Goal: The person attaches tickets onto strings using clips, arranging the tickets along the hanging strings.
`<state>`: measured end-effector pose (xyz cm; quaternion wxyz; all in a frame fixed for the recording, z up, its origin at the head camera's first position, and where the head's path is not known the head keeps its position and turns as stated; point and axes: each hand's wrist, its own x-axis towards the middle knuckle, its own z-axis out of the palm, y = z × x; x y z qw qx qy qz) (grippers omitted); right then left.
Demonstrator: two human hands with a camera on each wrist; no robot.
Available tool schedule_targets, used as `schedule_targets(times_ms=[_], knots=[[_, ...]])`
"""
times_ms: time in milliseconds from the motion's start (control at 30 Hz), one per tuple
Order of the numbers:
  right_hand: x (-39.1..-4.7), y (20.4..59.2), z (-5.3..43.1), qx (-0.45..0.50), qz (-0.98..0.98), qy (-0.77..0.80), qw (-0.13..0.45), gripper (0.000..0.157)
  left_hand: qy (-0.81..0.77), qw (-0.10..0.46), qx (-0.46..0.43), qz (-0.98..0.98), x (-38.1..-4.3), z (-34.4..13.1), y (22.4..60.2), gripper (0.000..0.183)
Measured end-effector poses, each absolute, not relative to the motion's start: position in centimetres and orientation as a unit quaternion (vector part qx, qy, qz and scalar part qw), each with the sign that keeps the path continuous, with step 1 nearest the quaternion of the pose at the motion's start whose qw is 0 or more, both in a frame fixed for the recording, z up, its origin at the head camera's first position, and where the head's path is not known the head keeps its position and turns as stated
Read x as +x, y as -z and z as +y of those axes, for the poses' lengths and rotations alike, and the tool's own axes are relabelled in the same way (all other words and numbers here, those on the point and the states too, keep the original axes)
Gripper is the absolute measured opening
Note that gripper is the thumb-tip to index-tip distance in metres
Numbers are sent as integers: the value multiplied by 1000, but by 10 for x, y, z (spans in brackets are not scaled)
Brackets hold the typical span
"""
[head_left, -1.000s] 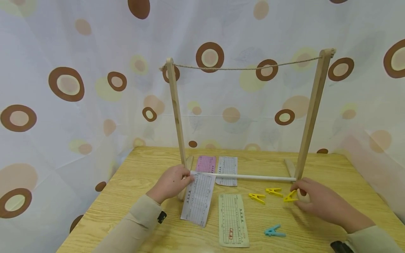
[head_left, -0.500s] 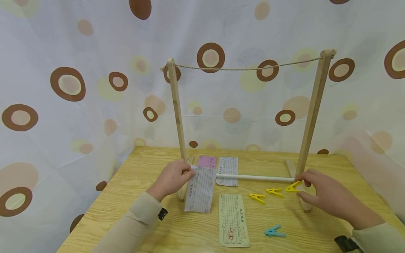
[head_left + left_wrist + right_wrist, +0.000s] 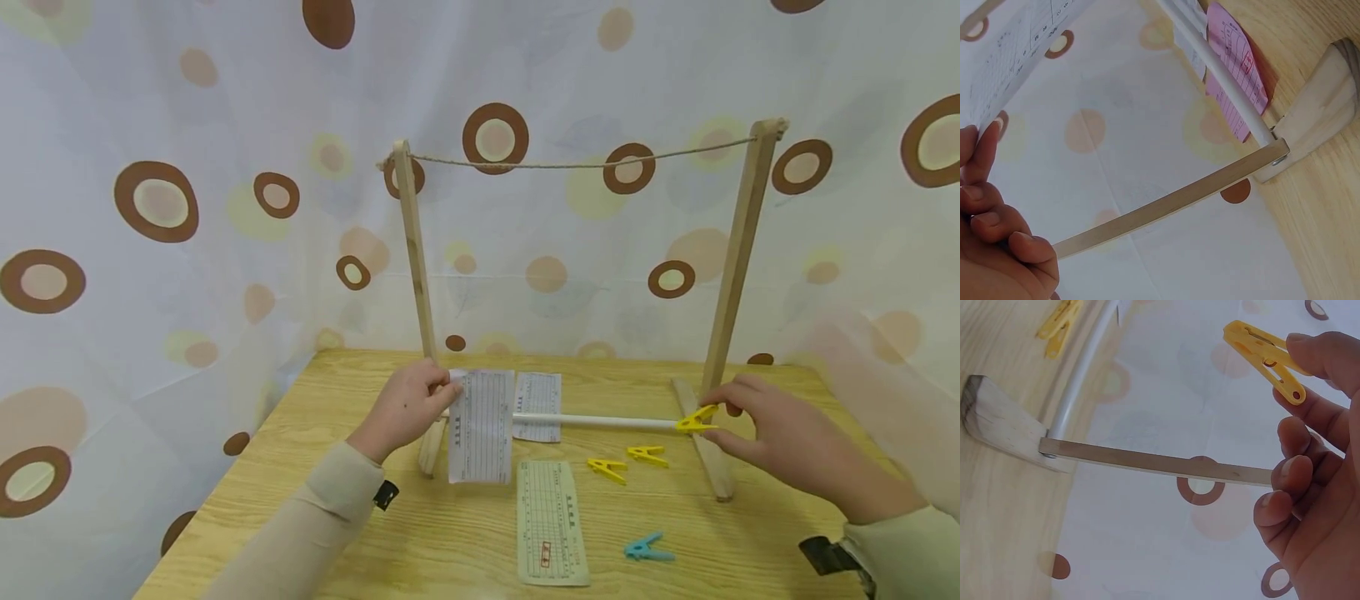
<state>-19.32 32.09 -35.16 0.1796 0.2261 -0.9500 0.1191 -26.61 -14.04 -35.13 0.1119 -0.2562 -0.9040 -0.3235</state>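
My left hand (image 3: 411,408) pinches a white printed slip (image 3: 482,429) by its upper left corner, and the slip hangs upright in front of the rack's white rod (image 3: 600,420). Between thumb and forefinger, my right hand (image 3: 780,437) holds a yellow clothespin (image 3: 1266,357) by its handles, near the rack's right post (image 3: 738,258). Above both hands a thin rope (image 3: 525,165) runs slack between the two post tops. In the left wrist view a pink slip (image 3: 1235,69) lies behind the rod; the held slip hides it in the head view.
Two more yellow clothespins (image 3: 607,469) and a blue clothespin (image 3: 649,547) lie on the wooden table (image 3: 300,533). A pale green slip (image 3: 553,523) is flat near the front, another white slip (image 3: 537,407) behind the rod. The rack's left post (image 3: 417,258) stands beside my left hand.
Both hands have risen: the left lifts the white slip, which now hangs straighter, and the right brings the yellow clothespin up from near the table.
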Motion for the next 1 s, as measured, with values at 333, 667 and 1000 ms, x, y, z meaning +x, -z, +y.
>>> schedule_targets(times_ms=[333,667,1000], knots=[[-200,325,320,256,-934,-95,229,29,324,132,-270,-897,-268,-135,333,31],[-201,302,310,259,-929,-77,252,28,306,148,-295,-893,-270,-127,312,31],[-204,276,305,266,-925,-43,269,28,297,165,-309,-888,-270,-115,294,32]])
